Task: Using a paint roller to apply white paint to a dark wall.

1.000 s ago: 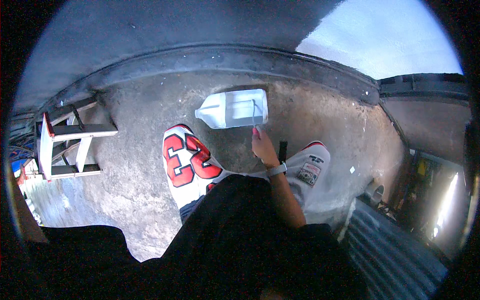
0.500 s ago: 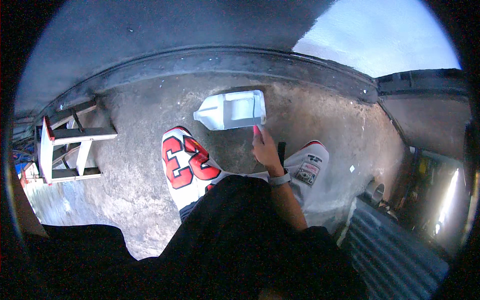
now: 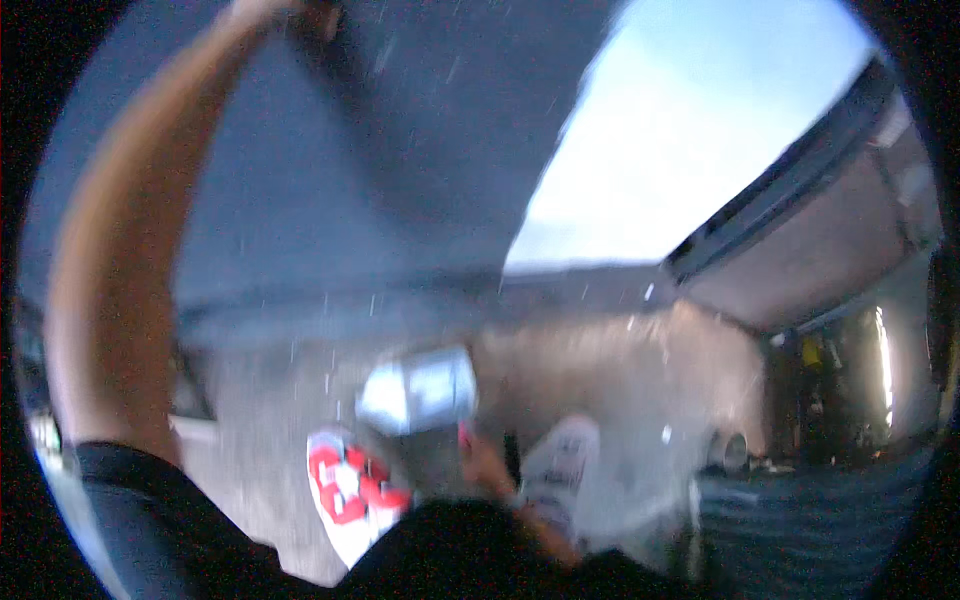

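Observation:
A cut-open white plastic jug (image 3: 425, 392) lies on its side on the floor ahead of my knees. My right hand (image 3: 487, 467) is closed around a pink-handled tool (image 3: 465, 434) just beside the jug's near right corner. Motion blur hides the tool's far end, so its exact kind does not show. My left arm reaches up along the left side, and my left hand (image 3: 285, 8) is at the top edge in front of the dark wall. Its fingers are smeared and partly cut off; whether it touches the wall or holds anything is unclear.
The wall (image 3: 420, 190) is dark grey, with a bright white area (image 3: 650, 150) to the right. Corrugated sheet (image 3: 800, 520) lies at the lower right, near a short pipe (image 3: 735, 450). Clutter and a bright strip stand at the far right.
The view has tilted up, showing more wall, and is blurred. My left arm has come into view, raised high. My right hand stays by the jug with the pink-handled tool.

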Demonstrator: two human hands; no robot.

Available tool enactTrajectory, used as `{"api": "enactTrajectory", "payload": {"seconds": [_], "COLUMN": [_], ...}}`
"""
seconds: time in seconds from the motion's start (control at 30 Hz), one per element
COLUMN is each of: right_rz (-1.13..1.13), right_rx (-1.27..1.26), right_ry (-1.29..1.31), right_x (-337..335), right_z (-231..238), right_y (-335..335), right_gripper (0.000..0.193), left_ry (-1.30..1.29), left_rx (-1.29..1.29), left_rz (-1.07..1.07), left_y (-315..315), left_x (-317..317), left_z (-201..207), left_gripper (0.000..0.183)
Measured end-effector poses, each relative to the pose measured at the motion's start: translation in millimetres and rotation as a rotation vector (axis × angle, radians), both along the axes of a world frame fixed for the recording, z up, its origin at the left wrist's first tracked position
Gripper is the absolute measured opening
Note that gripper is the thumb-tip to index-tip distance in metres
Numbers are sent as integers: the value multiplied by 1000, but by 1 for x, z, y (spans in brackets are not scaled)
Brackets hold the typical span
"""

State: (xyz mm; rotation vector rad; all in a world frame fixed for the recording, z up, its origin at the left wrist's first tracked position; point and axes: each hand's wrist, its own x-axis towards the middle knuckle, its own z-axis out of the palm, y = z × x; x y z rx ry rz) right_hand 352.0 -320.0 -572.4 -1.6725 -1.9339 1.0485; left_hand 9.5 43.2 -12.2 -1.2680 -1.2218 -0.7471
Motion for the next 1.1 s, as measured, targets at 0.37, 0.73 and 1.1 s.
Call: {"api": "enactTrajectory", "payload": {"seconds": [0.37,0.73,1.1], "right_rz": [215,235,118], "right_rx": [481,142,-280], "right_ry": [-98,433,925], "right_x": [28,40,47], "right_z": [29,-9,-58], "right_y": [31,65,26], "right_gripper": [56,55,53], "left_ry": [-365,-300,-266], "left_rx": [-663,-664,-577], "left_rz": [246,232,322], "left_y": [-64,-61,-45], "left_x": [35,23,20], "left_z": [25,22,18], "left_gripper": [148,138,138]}}
